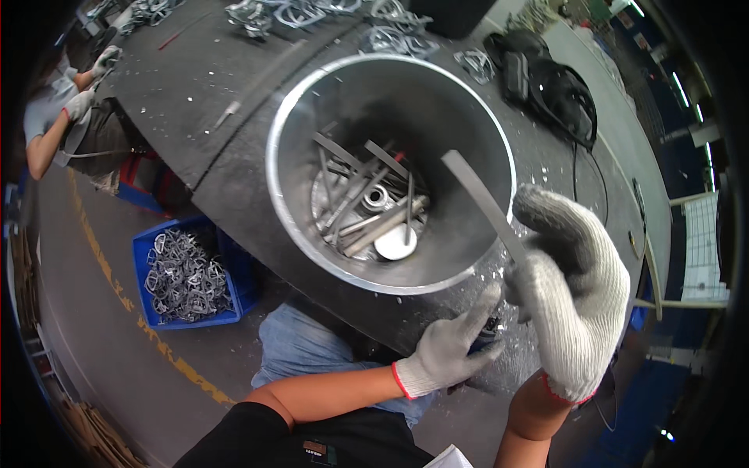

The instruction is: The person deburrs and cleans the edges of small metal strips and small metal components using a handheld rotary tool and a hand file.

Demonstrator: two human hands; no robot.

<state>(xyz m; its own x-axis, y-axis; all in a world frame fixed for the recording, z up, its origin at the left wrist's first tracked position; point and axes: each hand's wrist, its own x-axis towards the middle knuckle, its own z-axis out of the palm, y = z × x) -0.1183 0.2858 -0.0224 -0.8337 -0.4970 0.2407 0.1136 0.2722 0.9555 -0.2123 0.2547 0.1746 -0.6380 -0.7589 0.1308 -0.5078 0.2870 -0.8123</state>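
Both my hands wear pale knitted gloves with red cuffs. My right hand (pixel 581 288) is closed on the lower end of a flat, grey, file-like metal bar (pixel 484 199), which slants up and left over the pot's right rim. Below that rim, my left hand (pixel 449 351) has thumb and fingers spread apart around a small dark blue-black object (pixel 488 331); the fingers partly hide it, and its kind cannot be made out. A large round metal pot (pixel 292 226) stands on the dark table. Inside lie several metal bars (pixel 351 207), a ring-shaped part (pixel 375 198) and a white disc (pixel 395 243).
A blue crate (pixel 187 320) of small metal frames stands on the floor at left. More metal frames (pixel 398 39) lie along the table's far side. A black bag (pixel 558 93) and cable are at far right. Another person (pixel 66 117) works at the upper left.
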